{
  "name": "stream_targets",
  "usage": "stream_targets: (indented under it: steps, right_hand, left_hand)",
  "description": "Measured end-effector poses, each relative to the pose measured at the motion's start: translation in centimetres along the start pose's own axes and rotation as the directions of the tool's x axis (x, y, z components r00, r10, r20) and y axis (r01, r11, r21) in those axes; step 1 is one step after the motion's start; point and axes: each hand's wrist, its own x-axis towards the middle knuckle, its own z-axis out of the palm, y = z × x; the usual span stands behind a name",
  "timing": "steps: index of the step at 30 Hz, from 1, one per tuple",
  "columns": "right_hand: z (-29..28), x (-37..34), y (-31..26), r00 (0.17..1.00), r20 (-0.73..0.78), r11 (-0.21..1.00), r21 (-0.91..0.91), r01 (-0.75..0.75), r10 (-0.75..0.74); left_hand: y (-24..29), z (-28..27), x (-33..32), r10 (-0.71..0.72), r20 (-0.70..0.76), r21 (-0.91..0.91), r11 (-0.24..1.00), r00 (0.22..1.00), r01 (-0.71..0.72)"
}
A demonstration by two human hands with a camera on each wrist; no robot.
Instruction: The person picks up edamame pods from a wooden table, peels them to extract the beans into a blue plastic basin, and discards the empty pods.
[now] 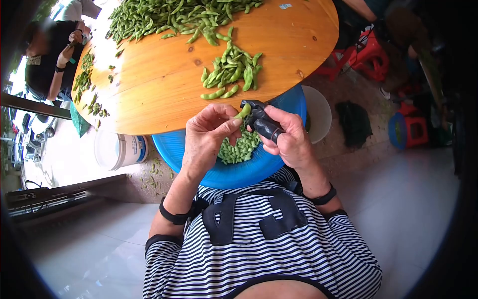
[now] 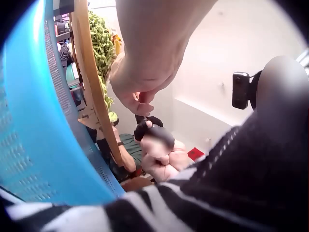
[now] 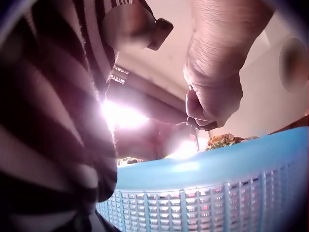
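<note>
In the head view my left hand (image 1: 205,133) pinches a green pod (image 1: 244,111) between thumb and fingers, above a blue basket (image 1: 214,178). My right hand (image 1: 291,137), with black wrapping (image 1: 263,124) over some of its fingers, is curled against the pod's far end. Shelled green beans (image 1: 239,149) lie in the basket below both hands. The left wrist view shows my left hand (image 2: 140,77) with its fingertips close to the black wrapping (image 2: 147,126). In the right wrist view my right hand (image 3: 215,99) is curled above the basket rim (image 3: 193,171); its fingertips are mostly hidden.
A wooden table (image 1: 149,84) carries a small pile of pods (image 1: 231,67) near its edge and a large heap (image 1: 164,17) at the back. A white bucket (image 1: 119,149) stands left, red stools (image 1: 371,57) right. Another person (image 1: 50,62) is at the left.
</note>
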Motion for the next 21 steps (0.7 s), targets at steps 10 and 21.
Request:
stream_targets:
  steps: [10,21]
  right_hand:
    - [0.1,-0.4,-0.2,0.998,-0.064,0.997,-0.074,0.01,-0.015]
    - [-2.6,-1.2,0.5,0.982,0.189,0.986,0.161,-0.041,0.01]
  left_hand:
    - [-0.9,0.9,-0.7,0.096,-0.018,0.214,0.973,0.995,-0.09]
    - [-1.4,0.1,-0.4,-0.241,0.257,-0.205,0.933,0.936,0.296]
